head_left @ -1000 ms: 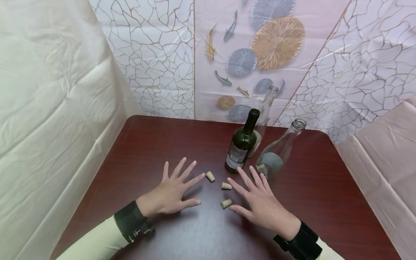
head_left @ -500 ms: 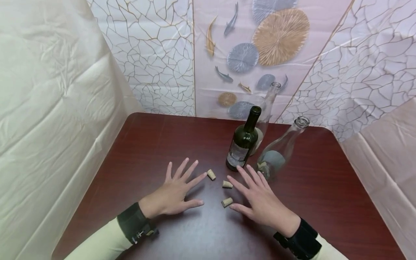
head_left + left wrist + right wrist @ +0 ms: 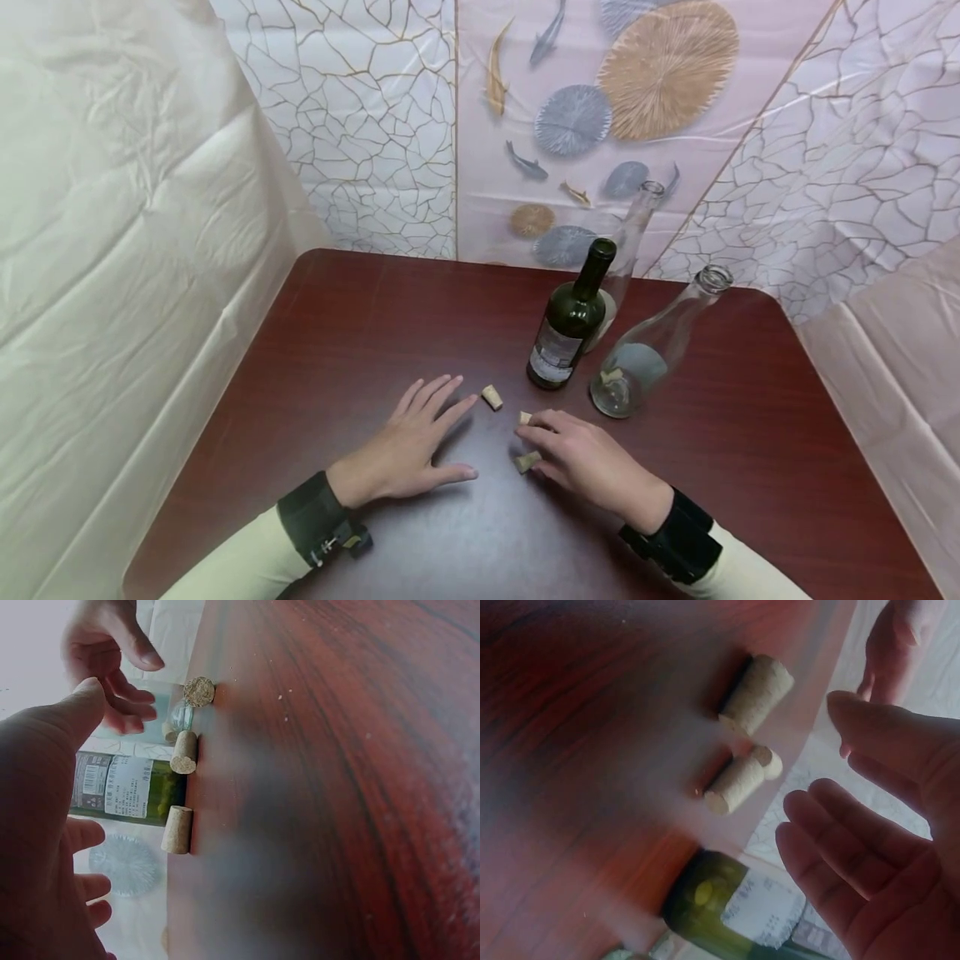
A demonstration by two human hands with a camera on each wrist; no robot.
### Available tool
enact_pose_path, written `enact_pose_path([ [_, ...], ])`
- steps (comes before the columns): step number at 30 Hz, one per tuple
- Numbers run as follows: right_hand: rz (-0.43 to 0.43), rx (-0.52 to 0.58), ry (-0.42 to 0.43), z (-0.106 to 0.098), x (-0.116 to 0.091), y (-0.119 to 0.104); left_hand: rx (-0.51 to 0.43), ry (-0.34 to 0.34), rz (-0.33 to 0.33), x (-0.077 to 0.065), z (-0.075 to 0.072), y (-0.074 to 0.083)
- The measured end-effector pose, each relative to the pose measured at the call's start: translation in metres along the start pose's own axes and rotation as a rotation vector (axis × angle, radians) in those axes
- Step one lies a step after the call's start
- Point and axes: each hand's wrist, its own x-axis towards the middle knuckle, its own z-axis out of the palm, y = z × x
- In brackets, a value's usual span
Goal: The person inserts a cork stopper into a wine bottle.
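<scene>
Three corks lie on the table between the hands: the far cork, the middle cork and the near cork. The right hand hovers over the middle and near corks, fingers slightly bent. In the right wrist view its thumb and fingers are spread apart with nothing between them. The fingers partly cover the middle cork in the head view. To the left, the left hand is held low over the table, its fingers extended and its index fingertip close to the far cork. It holds nothing.
Behind the corks stands a green wine bottle with a white label. A clear bottle to its right has a tan piece inside near the bottom. Another clear bottle stands partly hidden behind the green one. Cloth hangs around the table.
The right hand has drawn its spread fingers in and bent them over the nearby corks. The left hand's fingers have come closer together. The view has tilted down slightly.
</scene>
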Motion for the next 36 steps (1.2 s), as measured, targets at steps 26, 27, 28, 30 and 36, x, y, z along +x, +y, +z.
enact_pose_path([
  [26, -0.011, 0.063, -0.125, 0.021, 0.009, 0.0, -0.035, 0.015, 0.009, 0.003, 0.01, -0.001],
  [27, -0.011, 0.062, -0.11, 0.021, 0.009, 0.0, -0.041, 0.015, 0.01, 0.003, 0.01, -0.001],
  [28, -0.015, 0.061, -0.088, 0.021, 0.009, 0.0, -0.048, 0.015, 0.008, 0.004, 0.01, -0.001],
  [30, -0.014, 0.065, -0.038, 0.02, 0.009, 0.0, -0.067, 0.016, 0.001, 0.005, 0.011, -0.001],
  [36, -0.013, 0.116, 0.101, 0.014, 0.016, -0.005, -0.144, 0.071, -0.028, 0.012, 0.007, 0.002],
])
